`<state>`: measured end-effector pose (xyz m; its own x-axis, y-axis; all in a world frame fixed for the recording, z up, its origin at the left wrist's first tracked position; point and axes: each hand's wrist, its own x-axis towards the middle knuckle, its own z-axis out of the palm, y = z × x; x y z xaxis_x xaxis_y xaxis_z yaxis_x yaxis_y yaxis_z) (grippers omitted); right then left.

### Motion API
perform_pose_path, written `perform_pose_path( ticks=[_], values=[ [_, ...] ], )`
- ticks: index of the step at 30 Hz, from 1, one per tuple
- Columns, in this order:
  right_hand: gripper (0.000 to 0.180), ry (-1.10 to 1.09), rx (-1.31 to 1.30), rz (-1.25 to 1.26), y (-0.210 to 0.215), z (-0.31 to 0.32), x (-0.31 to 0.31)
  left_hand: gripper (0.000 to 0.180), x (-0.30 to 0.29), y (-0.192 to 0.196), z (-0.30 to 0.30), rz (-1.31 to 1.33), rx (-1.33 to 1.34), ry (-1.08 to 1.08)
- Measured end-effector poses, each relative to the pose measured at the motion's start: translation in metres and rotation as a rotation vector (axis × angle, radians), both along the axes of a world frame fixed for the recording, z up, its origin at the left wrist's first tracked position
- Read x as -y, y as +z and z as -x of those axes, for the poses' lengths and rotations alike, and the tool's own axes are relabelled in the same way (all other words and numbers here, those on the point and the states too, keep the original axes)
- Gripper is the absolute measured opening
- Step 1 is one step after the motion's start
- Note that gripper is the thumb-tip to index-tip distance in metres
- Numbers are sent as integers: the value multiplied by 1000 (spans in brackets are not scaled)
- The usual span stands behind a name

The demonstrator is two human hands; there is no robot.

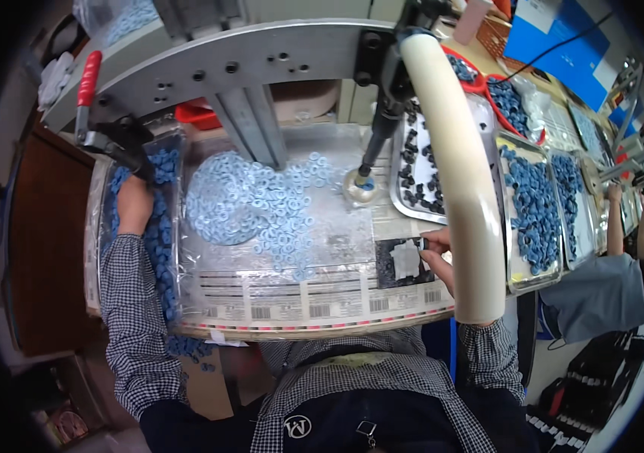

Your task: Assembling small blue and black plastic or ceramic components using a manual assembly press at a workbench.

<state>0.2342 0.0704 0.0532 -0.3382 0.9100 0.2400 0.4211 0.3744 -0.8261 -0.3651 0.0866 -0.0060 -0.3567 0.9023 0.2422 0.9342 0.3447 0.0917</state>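
Note:
My left hand reaches into a long clear-lined tray of blue rubber-like parts at the left. A black clamp with a red handle covers its fingertips, so its grip is hidden. At the right, my right hand has thumb and forefinger pinched on what looks like a small dark part. Those fingers are at the right edge of a black pad with a ragged whitish cloth on it. A press rod stands over a small round base between my hands.
Pale blue rings lie heaped on the table's middle. A metal beam spans the back, and a thick cream lever hangs beside my right arm. A tray of black parts and trays of blue parts stand right. Another person works far right.

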Motion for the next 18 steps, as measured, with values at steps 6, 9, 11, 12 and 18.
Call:
perform_pose_path(
  ticks=[6,9,11,12,18],
  values=[
    [26,33,84,56,-21,-18,3,23,14,-4,3,-126,85,-89],
    [23,88,249,-90,-23,-17,4,24,35,7,7,-193,-12,-53],
    [21,107,178,-63,-32,-21,2,17,47,23,-10,-436,784,27],
    [20,114,153,-53,-34,-21,2,17,56,40,-28,-429,784,26],
    [19,181,450,-265,-13,-9,-2,20,106,88,-161,-419,1507,-124]
  ],
)
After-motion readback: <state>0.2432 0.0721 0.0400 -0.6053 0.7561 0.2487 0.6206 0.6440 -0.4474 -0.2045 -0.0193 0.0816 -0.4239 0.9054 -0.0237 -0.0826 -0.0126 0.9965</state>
